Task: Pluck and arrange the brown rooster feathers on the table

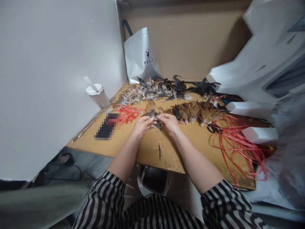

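Observation:
My left hand [145, 124] and my right hand [168, 122] meet over the middle of the wooden table, fingers pinched. Between them is a small bunch of brown and dark feathers [152, 114], gripped from both sides. A row of brown feather bunches [190, 112] lies just right of my right hand. Behind my hands stretches a longer heap of mottled brown and black feathers [152, 89]. Short red plastic strips [128, 114] lie left of my left hand. One loose dark feather [159, 152] rests on the table nearer to me.
Long red strips [228, 143] hang over the table's right edge, beside black scissors handles [213, 128]. A lidded cup [97, 95] stands at the left by a pixelated dark object [106, 128]. A silver bag [140, 57] leans at the back. White foam pieces [259, 135] jut in from the right.

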A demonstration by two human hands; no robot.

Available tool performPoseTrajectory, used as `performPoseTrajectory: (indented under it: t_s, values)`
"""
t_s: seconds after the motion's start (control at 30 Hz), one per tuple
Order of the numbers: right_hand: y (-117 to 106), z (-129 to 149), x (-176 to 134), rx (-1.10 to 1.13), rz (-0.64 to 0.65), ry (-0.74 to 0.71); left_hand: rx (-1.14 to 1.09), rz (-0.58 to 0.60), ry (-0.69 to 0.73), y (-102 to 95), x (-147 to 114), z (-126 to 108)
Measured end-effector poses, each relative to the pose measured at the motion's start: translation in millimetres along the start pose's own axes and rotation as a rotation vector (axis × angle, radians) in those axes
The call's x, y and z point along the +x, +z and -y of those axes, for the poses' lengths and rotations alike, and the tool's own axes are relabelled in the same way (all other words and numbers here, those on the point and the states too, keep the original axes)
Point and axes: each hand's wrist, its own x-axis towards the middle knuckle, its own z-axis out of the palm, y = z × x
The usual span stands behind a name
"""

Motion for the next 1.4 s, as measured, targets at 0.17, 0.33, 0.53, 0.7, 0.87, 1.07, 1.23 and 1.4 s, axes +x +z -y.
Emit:
performPoseTrajectory:
  t_s: [0.17, 0.33, 0.53, 0.7, 0.87, 1.07, 1.23, 1.4]
  values:
    - [-1.8, 4.8, -0.8, -0.081, 0.017, -0.060, -0.001, -0.006, -0.053, -3.5, 0.3, 1.0]
    - [-3.1, 0.1, 1.5, -0.172, 0.038, -0.130, 0.048, 0.051, -0.089, -3.4, 0.1, 2.4]
    - [-3.3, -3.2, 2.2, -0.257, 0.080, -0.169, 0.081, 0.057, -0.095, -4.3, 1.4, 4.8]
    - [-2.4, -3.1, 1.5, -0.289, 0.111, -0.178, 0.105, 0.066, -0.088, -5.7, 2.2, 7.2]
    - [-0.9, -5.7, 1.9, -0.241, 0.063, -0.133, 0.099, 0.043, -0.065, -4.7, 3.1, 7.8]
    - [1.1, -4.6, -0.2, -0.187, 0.055, -0.110, 0.111, 0.021, -0.056, -4.2, 3.8, 8.1]
    - [2.7, -2.0, -2.2, -0.120, 0.018, -0.044, 0.066, 0.034, -0.061, -4.8, 2.4, 7.0]
    - [4.3, 0.7, -4.4, -0.090, 0.004, -0.027, 0.066, 0.046, -0.101, -3.9, 1.1, 5.4]
